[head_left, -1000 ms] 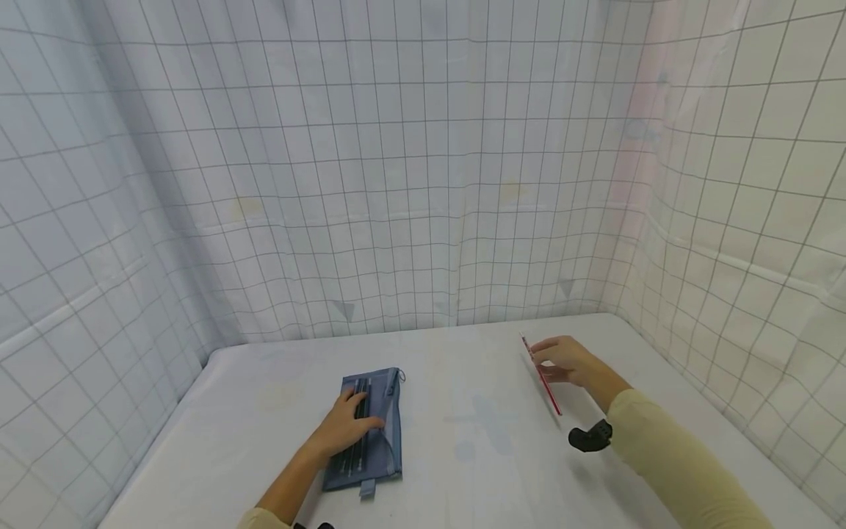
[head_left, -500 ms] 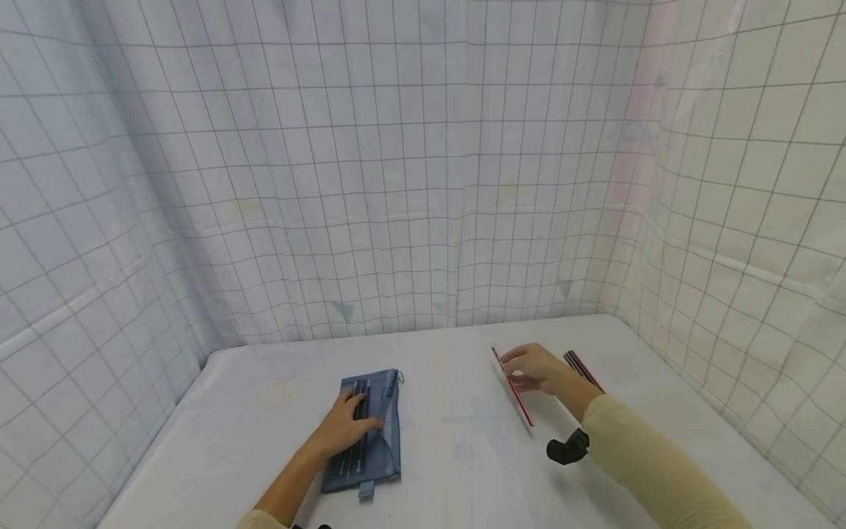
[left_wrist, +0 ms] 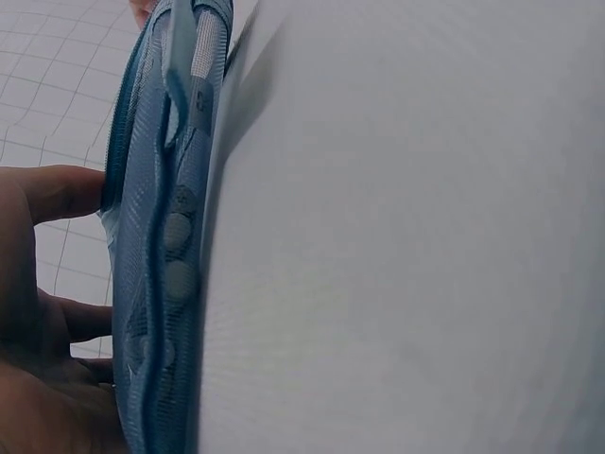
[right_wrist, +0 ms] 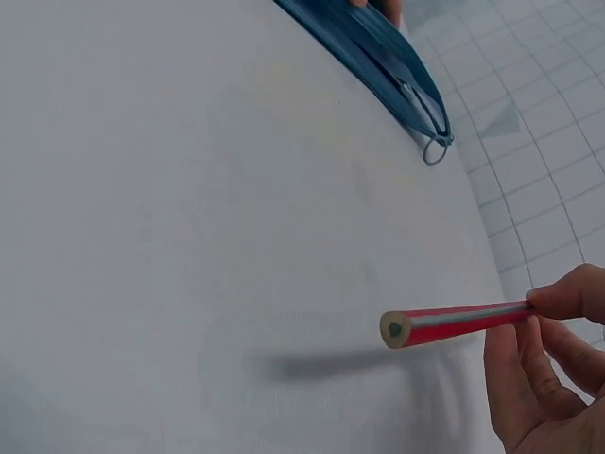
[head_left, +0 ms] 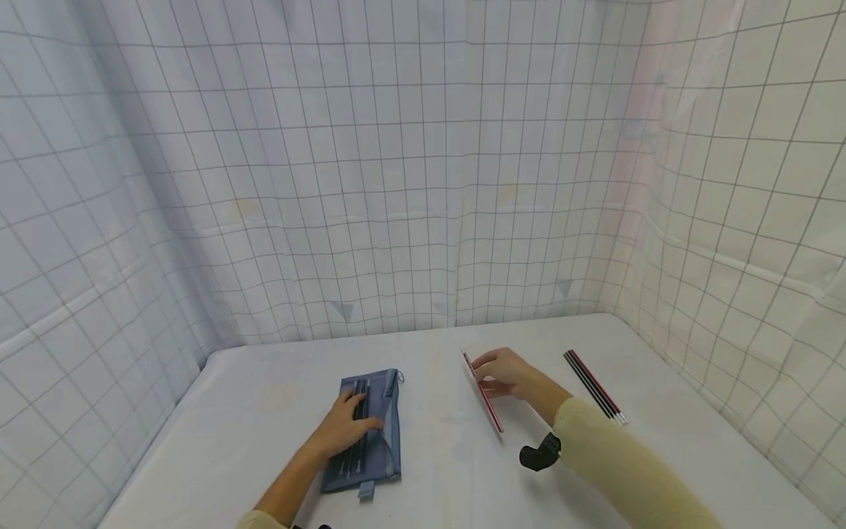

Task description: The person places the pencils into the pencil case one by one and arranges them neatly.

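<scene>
A blue mesh zippered pencil case lies flat on the white table, with several dark pencils showing through its mesh. My left hand rests on top of it, fingers spread over the case; in the left wrist view its fingertips touch the upper side of the case. To the right of the case, my right hand pinches a red pencil between thumb and fingers, above the table. The right wrist view shows the pencil's unsharpened end and a silver stripe along its red side.
Several black and red pencils lie side by side on the table at the right, beyond my right forearm. White grid-patterned curtains hang around the back and sides of the table. A zipper ring hangs off the case's corner.
My right hand has moved left with the red pencil, closer to the case. The pencils on the right have come into view from behind the arm. The left hand stays put.
</scene>
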`<act>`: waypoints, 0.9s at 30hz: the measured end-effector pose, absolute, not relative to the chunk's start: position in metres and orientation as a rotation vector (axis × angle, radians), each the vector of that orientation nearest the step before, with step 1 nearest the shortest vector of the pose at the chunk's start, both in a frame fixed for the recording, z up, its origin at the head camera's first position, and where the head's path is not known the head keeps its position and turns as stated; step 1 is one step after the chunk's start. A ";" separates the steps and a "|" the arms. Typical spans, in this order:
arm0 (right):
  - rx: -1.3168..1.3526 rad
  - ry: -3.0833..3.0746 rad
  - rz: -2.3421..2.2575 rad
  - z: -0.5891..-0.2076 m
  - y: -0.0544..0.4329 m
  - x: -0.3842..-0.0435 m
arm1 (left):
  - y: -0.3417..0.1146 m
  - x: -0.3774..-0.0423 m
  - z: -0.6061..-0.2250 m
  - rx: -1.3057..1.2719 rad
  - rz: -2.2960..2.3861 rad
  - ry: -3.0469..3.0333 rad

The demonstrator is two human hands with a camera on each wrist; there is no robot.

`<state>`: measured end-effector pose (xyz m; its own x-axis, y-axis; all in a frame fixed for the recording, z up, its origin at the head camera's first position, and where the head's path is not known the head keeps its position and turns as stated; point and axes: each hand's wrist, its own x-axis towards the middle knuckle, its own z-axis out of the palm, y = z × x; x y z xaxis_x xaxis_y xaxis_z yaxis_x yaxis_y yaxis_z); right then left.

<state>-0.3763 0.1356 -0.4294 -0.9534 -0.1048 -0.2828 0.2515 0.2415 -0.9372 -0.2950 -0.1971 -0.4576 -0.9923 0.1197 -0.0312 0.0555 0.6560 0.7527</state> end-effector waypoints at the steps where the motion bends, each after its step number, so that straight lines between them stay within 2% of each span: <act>1: 0.127 2.229 -1.763 -0.430 0.132 -0.376 | -0.197 -0.295 -0.458 0.147 1.260 2.790; 27: -0.042 2.170 -1.702 -0.442 0.048 -0.368 | -0.197 -0.297 -0.456 0.116 1.236 2.786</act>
<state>-0.3681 0.0483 -0.4420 -0.9268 -0.2542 -0.2765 0.2080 0.2656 -0.9414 -0.2974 -0.1965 -0.4564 -0.9929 0.1065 -0.0526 0.0325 0.6695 0.7421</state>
